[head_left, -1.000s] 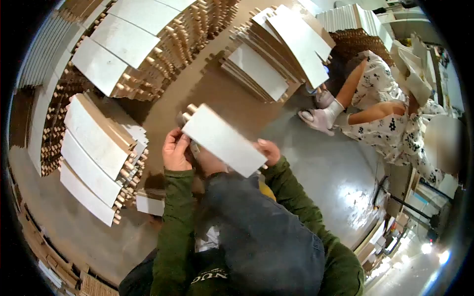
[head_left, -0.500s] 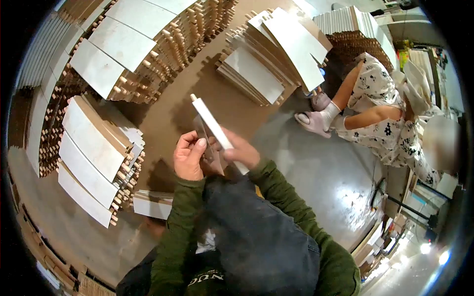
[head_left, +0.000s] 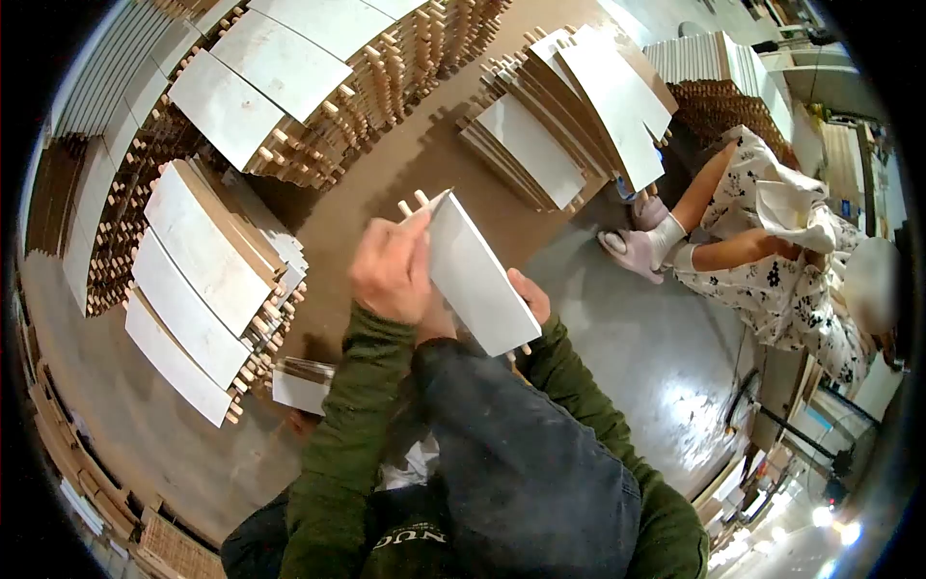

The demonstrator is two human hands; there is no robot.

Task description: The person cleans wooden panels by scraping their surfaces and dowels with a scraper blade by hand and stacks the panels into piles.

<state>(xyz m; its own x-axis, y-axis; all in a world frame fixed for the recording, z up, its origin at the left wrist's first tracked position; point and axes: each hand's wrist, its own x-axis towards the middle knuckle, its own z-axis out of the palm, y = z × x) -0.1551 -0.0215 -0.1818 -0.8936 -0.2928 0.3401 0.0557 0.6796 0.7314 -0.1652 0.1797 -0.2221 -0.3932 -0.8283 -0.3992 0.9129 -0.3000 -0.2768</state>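
Observation:
A white rectangular panel (head_left: 477, 275) with wooden dowels at both short ends is held tilted above my lap. My left hand (head_left: 393, 267) is at its upper left end near two dowels, fingers bent, with something small and dark at the panel's top corner. What that dark thing is cannot be made out. My right hand (head_left: 530, 294) grips the panel's right long edge near the lower end, thumb showing and the other fingers hidden behind it.
Stacks of dowelled white panels stand at the upper left (head_left: 280, 63), left (head_left: 207, 261) and upper centre (head_left: 612, 106). A small stack (head_left: 301, 386) lies by my left forearm. Another person in a patterned garment (head_left: 743, 193) sits at the right.
The panel has turned from edge-on to show its broad white face. My left hand has moved up to its top end, and my right hand has shifted to its right edge.

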